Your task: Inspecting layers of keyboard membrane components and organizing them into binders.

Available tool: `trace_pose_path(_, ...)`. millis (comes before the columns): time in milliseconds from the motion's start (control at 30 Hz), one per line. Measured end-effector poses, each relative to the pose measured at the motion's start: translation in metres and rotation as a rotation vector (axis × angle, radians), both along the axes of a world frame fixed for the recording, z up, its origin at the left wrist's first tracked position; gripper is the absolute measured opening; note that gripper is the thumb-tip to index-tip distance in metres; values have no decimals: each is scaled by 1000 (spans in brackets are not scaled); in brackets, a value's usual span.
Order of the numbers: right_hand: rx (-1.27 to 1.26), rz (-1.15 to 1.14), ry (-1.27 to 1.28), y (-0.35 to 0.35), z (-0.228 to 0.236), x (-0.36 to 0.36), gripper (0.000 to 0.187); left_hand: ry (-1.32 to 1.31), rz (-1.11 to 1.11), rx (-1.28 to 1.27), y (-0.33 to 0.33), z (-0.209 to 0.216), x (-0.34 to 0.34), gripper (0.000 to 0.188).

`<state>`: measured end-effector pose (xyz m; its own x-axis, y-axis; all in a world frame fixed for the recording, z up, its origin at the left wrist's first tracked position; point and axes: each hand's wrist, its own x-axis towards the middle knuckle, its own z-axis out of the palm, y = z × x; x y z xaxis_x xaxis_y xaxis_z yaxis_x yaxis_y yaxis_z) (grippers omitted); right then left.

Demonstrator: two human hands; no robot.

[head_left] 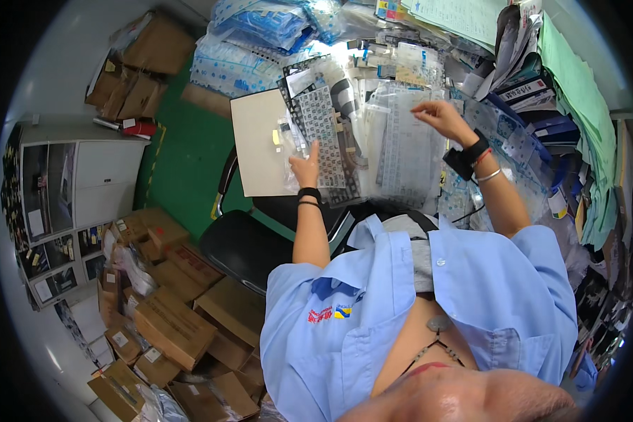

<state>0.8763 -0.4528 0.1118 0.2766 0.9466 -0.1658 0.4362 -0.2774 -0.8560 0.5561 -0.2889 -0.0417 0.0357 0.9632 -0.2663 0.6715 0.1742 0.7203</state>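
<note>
My left hand (305, 171) rests at the left edge of a grey keyboard-shaped panel (318, 116) with rows of key openings, its index finger stretched along the panel. Darker panels of the same shape lie beneath it, partly covered. My right hand (439, 119) is held over clear plastic sleeves (402, 151), which have a pale keyboard-patterned sheet inside. Its thumb and fingertips come together; whether anything thin is between them I cannot make out. A beige board (260, 144) lies left of the panels, with small white and yellow pieces near my left hand.
Blue-dotted plastic bags (235, 70) pile up at the back left. Binders (524, 91) and green paper sheets (577, 91) crowd the right side. A black chair (243, 243) stands at the left by the table, and cardboard boxes (172, 327) fill the floor at lower left.
</note>
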Motion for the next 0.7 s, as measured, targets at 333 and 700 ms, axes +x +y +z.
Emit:
trace_pose_path(333,-142,48,113,-55,6,-57,21,-546,-221,8,25,17,-13,51)
trace_pose_path(700,-207,69,62,-83,5,-85,23,-554,-352,-37,42,13,-20,35)
